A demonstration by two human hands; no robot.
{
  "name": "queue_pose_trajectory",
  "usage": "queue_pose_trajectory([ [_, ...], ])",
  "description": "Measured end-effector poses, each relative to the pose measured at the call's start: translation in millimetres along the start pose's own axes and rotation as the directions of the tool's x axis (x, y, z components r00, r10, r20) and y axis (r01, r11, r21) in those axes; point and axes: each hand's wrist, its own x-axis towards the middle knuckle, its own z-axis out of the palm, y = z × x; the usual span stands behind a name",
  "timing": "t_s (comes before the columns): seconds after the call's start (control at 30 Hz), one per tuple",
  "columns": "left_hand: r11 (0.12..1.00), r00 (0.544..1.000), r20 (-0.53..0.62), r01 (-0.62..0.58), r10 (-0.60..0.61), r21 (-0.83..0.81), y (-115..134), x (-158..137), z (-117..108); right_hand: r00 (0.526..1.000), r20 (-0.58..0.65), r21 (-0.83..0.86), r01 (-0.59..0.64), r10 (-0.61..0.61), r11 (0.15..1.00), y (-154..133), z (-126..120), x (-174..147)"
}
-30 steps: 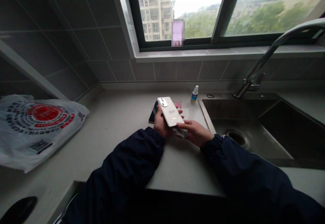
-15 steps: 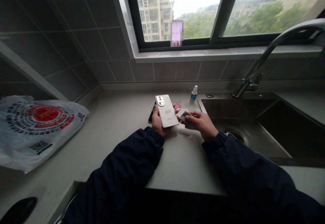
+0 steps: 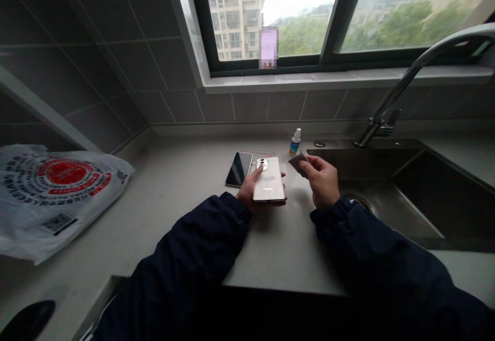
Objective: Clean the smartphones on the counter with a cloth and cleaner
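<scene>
Head view: a worktop below a window, both bare hands out over the counter (image 3: 185,176).
Pale phone: the light-coloured phone (image 3: 268,182) lies in the left hand (image 3: 247,192), back and camera patch facing up, over the middle of the counter.
Left grip: closed around the phone's sides, thumb by the camera patch, fingertips showing past the opposite edge.
Right grip: the right hand (image 3: 324,180) pinches a small grey cloth (image 3: 299,164) narrowly between thumb and fingers, apart from the phone.
How far along: judged midway; phone and cloth are both in hand, neither yet laid down. Whether the phone's back is finished with, I cannot tell.
Dark-screened phone: a second phone (image 3: 238,169) lies on the counter just beside the left hand, untouched.
Clear flat item: partly hidden behind the pale phone, a see-through piece (image 3: 257,152) lies on the counter.
Small bottle: the white-capped bottle (image 3: 295,143) stands upright near the cloth, close to the sink (image 3: 410,220).
White bag: a printed plastic bag (image 3: 64,202) lies well apart, leftward.
</scene>
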Motion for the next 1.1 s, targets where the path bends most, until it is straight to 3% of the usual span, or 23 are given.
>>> queue_pose_trajectory([
  [0.17, 0.997, 1.000, 0.027, -0.002, 0.000, 0.078, -8, 3, -1, 0.995, 0.096, -0.024, 0.007, -0.005, 1.000, 1, 1, -3],
  [0.33, 0.985, 0.990, 0.073, 0.106, -0.117, 0.136, -8, 1, -1, 0.996, 0.076, -0.062, 0.052, -0.047, 0.997, 0, -1, -3],
  [0.47, 0.966, 0.951, 0.205, 0.202, -0.233, 0.163, -3, 0, 0, 0.982, -0.035, -0.163, 0.177, -0.185, 0.971, -3, -3, -3],
  [0.53, 0.956, 0.930, 0.242, 0.241, -0.278, 0.170, -2, 0, 1, 0.960, -0.023, -0.229, 0.268, -0.280, 0.936, -6, -2, -7],
  [0.67, 0.967, 0.945, 0.218, 0.220, -0.244, 0.132, -3, -2, 3, 0.860, 0.256, -0.367, 0.510, -0.442, 0.778, -9, 2, -19],
  [0.83, 0.989, 0.987, 0.064, 0.145, -0.145, 0.010, -3, 1, 5, 0.730, 0.503, -0.436, 0.676, -0.462, 0.594, -1, 5, -23],
  [0.93, 0.994, 0.996, -0.021, 0.082, -0.083, -0.078, -4, 5, 6, 0.716, 0.562, -0.441, 0.683, -0.414, 0.583, 3, 5, -22],
  [1.1, 0.989, 0.995, -0.004, 0.100, -0.101, -0.109, -4, 5, 11, 0.724, 0.613, -0.437, 0.643, -0.315, 0.629, 2, 6, -24],
])
